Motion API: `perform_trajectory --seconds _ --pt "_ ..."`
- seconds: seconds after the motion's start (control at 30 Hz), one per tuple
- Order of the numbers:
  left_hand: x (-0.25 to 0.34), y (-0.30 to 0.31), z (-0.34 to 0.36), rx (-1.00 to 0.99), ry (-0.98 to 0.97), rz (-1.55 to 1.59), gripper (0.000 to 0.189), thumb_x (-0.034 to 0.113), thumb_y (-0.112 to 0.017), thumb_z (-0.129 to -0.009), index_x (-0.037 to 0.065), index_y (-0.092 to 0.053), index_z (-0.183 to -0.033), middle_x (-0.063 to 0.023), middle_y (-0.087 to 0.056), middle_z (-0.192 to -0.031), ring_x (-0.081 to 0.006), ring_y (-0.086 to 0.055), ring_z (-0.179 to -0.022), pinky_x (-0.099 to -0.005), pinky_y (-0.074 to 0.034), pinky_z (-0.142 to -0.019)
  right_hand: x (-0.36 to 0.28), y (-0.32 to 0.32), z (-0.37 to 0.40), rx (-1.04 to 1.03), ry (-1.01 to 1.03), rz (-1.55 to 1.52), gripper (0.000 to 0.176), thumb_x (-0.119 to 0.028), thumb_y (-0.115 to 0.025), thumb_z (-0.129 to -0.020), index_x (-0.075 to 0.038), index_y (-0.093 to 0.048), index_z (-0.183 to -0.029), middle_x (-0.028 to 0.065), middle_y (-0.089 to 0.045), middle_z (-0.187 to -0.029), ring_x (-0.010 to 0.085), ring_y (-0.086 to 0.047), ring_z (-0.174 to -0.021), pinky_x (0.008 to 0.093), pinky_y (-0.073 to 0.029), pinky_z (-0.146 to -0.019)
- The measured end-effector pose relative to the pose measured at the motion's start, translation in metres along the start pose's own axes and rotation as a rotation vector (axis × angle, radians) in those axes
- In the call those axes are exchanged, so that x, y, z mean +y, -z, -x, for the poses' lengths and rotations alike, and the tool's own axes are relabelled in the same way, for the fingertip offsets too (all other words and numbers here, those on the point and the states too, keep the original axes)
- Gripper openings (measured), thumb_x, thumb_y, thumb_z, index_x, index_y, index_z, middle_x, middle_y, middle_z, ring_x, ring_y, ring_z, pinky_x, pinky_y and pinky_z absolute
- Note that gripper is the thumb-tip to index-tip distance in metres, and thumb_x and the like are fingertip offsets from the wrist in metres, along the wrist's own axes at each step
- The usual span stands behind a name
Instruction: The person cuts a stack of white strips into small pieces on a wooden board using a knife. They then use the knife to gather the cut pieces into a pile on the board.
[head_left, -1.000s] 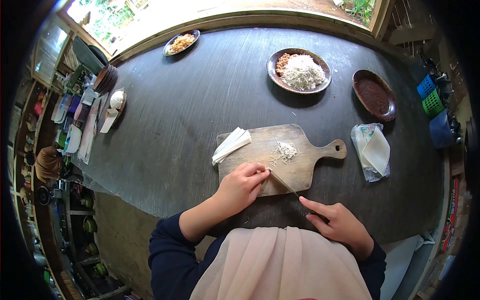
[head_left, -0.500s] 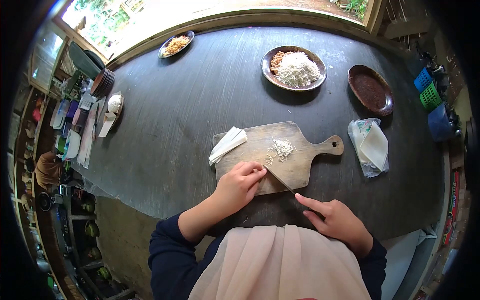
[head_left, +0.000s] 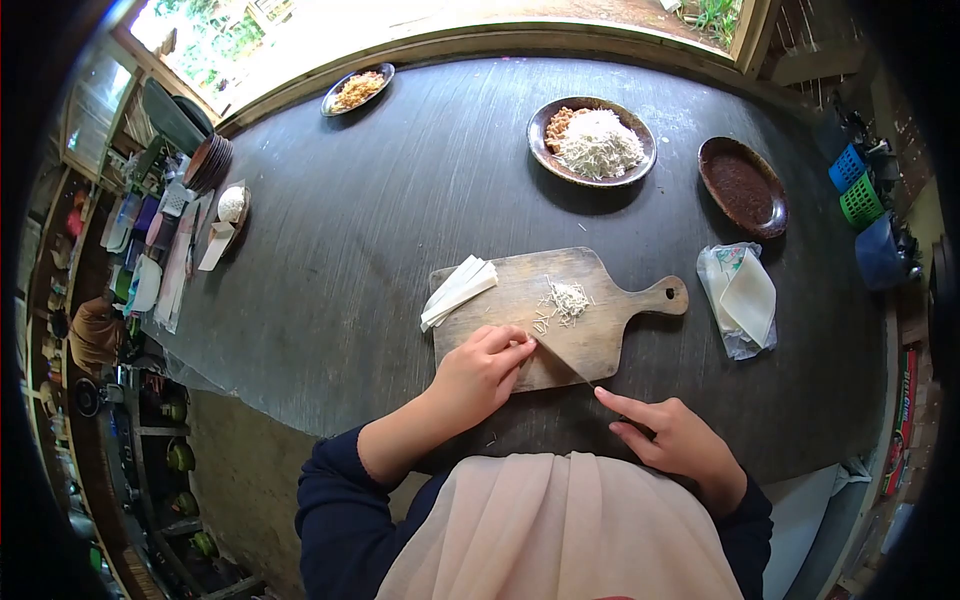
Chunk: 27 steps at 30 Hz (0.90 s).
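A wooden cutting board [head_left: 590, 270] with a handle on its right lies on the dark table. White strips [head_left: 460, 290] rest at its upper left, and a small heap of thin white shreds [head_left: 567, 302] sits near its middle. My left hand [head_left: 482, 368] is on the board's lower left, its fingers closed together at the knife tip; what they press is too small to make out. My right hand [head_left: 668, 432] holds a knife [head_left: 567, 364] at the board's lower edge, index finger stretched along it, the blade pointing up-left to my left fingertips.
A plate [head_left: 540, 133] heaped with white shreds and brown pieces stands behind the board. An empty brown oval dish [head_left: 742, 187] and a plastic packet [head_left: 738, 300] lie right. Another food plate [head_left: 358, 90] is far left; a small dish [head_left: 230, 222] sits at the left edge.
The view has shifted very slightly. Both hands and the knife stay in nearly the same place, the blade at a slightly different tilt.
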<state>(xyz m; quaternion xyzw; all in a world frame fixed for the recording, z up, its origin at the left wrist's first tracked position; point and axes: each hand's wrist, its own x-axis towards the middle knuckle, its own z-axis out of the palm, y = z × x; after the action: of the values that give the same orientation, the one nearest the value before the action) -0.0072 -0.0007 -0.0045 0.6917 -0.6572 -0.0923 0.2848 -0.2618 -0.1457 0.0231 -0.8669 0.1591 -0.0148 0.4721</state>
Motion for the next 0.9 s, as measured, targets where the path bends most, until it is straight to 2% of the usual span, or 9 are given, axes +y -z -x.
perform_trajectory --seconds 0.1,0.4,0.9 --pt "-0.001 0.0 0.0 -0.01 -0.004 -0.007 0.035 -0.002 -0.066 -0.078 0.004 -0.068 -0.112 -0.008 -0.063 -0.111 -0.0263 -0.062 -0.096 -0.0358 -0.052 -0.085 0.0 -0.001 0.0 0.011 0.049 -0.015 0.051 -0.013 -0.067 -0.091 -0.019 -0.054 -0.14 0.0195 -0.064 -0.071 0.0348 -0.059 -0.051 0.0382 -0.048 -0.053" --pt "0.0 0.001 -0.001 -0.023 0.0 0.001 0.033 -0.002 -0.066 -0.079 0.004 -0.068 -0.111 -0.0084 -0.063 -0.111 -0.0262 -0.062 -0.097 -0.0355 -0.052 -0.085 -0.01 0.003 0.004 -0.027 -0.017 0.062 0.048 -0.016 -0.066 -0.092 -0.02 -0.055 -0.138 0.0183 -0.066 -0.073 0.0358 -0.061 -0.056 0.0409 -0.049 -0.055" --pt "0.0 0.002 -0.001 -0.029 0.004 0.002 0.034 -0.002 -0.066 -0.078 0.003 -0.068 -0.112 -0.0078 -0.063 -0.113 -0.0263 -0.062 -0.098 -0.0349 -0.052 -0.086 -0.013 0.002 -0.001 -0.018 -0.05 0.002 0.047 -0.014 -0.065 -0.092 -0.016 -0.055 -0.138 0.0194 -0.062 -0.066 0.0356 -0.06 -0.052 0.0411 -0.048 -0.053"
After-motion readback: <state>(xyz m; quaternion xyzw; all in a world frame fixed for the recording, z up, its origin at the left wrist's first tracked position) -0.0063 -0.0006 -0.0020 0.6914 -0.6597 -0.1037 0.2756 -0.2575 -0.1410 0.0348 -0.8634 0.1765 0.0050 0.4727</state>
